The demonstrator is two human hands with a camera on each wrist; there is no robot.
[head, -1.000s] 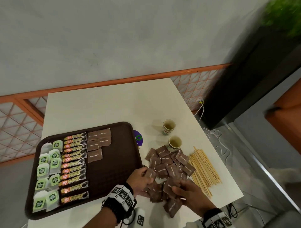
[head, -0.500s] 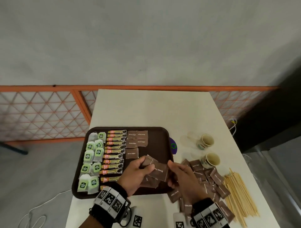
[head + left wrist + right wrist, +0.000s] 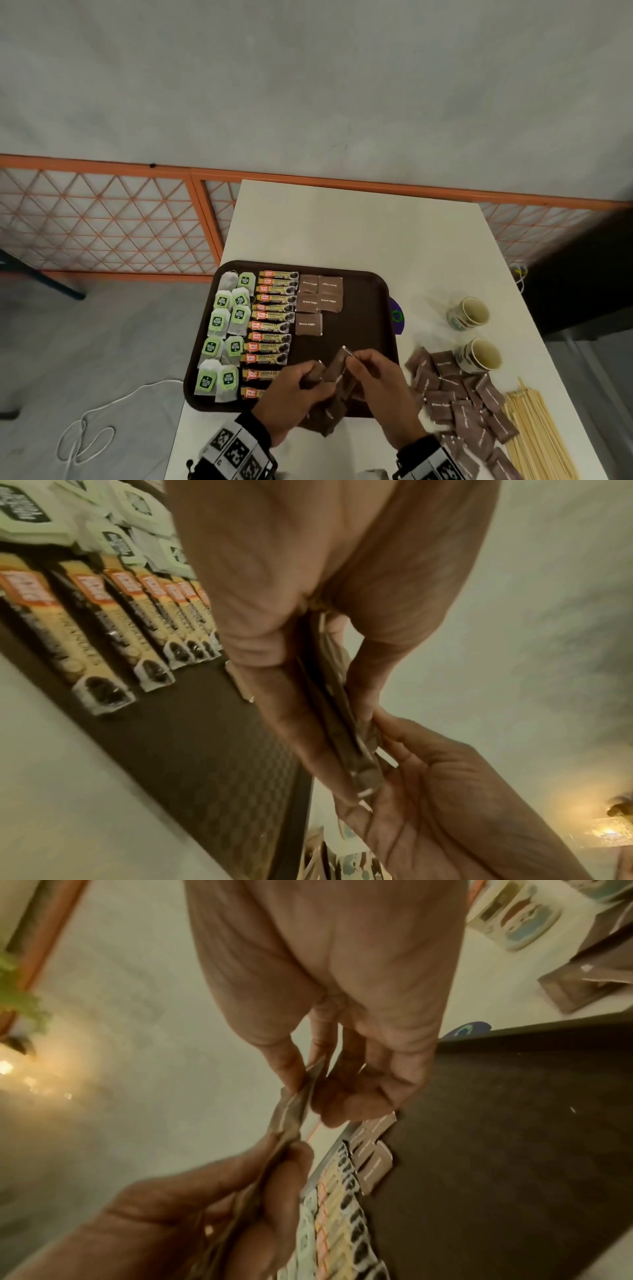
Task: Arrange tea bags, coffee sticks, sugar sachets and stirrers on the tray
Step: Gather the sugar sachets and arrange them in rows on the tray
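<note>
A dark brown tray (image 3: pixel 371 308) lies on the white table (image 3: pixel 359 226). Green-tagged tea bags (image 3: pixel 226 329) fill its left side, coffee sticks (image 3: pixel 272 329) stand in a column beside them, and brown sugar sachets (image 3: pixel 318 301) lie at the top middle. Over the tray's near edge my left hand (image 3: pixel 298 394) grips a stack of brown sachets (image 3: pixel 325 407). My right hand (image 3: pixel 373 380) pinches one sachet (image 3: pixel 337 370) at the top of that stack. The stack (image 3: pixel 346 723) shows edge-on in the left wrist view, and the pinched sachet (image 3: pixel 294 1110) in the right wrist view.
A loose pile of brown sachets (image 3: pixel 459 401) lies right of the tray, with wooden stirrers (image 3: pixel 537 435) at the table's right edge. Two paper cups (image 3: pixel 474 311) (image 3: pixel 479 356) stand beyond the pile. A purple disc (image 3: pixel 397 315) peeks from under the tray. An orange lattice railing (image 3: pixel 102 222) runs behind.
Both hands left the loose pile and came over the tray's near edge with a stack of sachets. The right hand now pinches the top one. My head turned left.
</note>
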